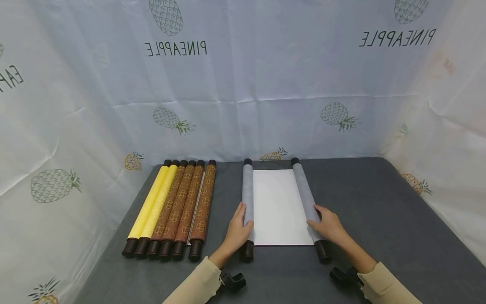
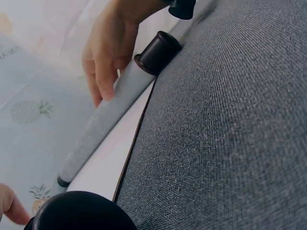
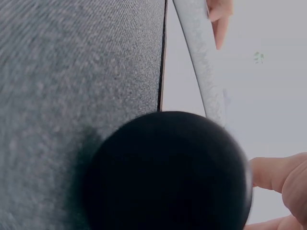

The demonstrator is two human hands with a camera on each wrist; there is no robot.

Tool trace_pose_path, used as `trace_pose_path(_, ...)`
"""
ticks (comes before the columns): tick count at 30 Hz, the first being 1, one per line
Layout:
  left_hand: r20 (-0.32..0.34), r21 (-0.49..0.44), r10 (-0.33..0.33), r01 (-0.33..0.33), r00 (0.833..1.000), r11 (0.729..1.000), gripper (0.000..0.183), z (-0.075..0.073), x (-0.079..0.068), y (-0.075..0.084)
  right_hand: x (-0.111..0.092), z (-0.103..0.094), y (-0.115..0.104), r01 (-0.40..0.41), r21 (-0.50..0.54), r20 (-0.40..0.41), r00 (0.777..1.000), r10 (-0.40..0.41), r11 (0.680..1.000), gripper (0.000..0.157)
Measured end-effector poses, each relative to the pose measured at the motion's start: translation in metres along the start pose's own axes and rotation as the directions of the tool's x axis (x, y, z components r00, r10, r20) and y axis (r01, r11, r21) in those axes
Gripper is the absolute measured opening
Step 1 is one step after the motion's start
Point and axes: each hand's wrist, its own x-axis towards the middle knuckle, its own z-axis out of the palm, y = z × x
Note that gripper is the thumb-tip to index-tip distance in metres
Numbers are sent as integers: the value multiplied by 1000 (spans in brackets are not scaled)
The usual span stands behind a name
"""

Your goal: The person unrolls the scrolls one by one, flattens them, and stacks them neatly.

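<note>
Left hand [image 1: 237,230] and right hand [image 1: 329,224] grip a partly unrolled gray scroll [image 1: 281,207] by its side rolls [image 1: 248,183]; yellow scrolls [image 1: 149,202] and brown scrolls [image 1: 181,202] lie toward nine o'clock.

one word, written backwards

the word "pineapple" [image 1: 175,48] stands mirrored, in dark thin capitals, twice on the pale blue-white hanging cloth [image 1: 243,80]: beyond and left of the left hand [image 1: 238,228], and beyond and right of the right hand [image 1: 329,226]. cropped letters [image 1: 11,78] show far left.

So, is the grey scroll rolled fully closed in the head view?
No, the left grey roll and the right grey roll lie apart, with a white sheet showing between them.
</note>
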Motion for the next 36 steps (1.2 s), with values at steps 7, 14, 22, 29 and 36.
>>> trace_pose_path(7, 24, 24, -18, 18, 1000, 1000, 71, -3, 0, 1, -1, 0, 1, 4, -15, 8, 1000, -4, 1000, 70)
trace_pose_path(14, 37, 32, -26, 25, 999, 999, 79, -5, -2, 0, -2, -1, 3, 10, -2, 22, 1000, -10, 1000, 77)
trace_pose_path(22, 14, 65, -12, 11, 1000, 998, 78, -6, -2, -2, -2, -4, 4, 18, -26, 8, 1000, -17, 1000, 75)
trace_pose_path(29, -6, 69, -8, 8, 1000, 998, 76, -8, -2, -5, -2, -5, 6, -13, -29, 9, 1000, 13, 999, 74)
trace_pose_path(36, -23, 66, 3, -2, 1000, 998, 75, -9, 0, -7, 0, -8, 10, -23, -24, 10, 1000, 23, 999, 72)
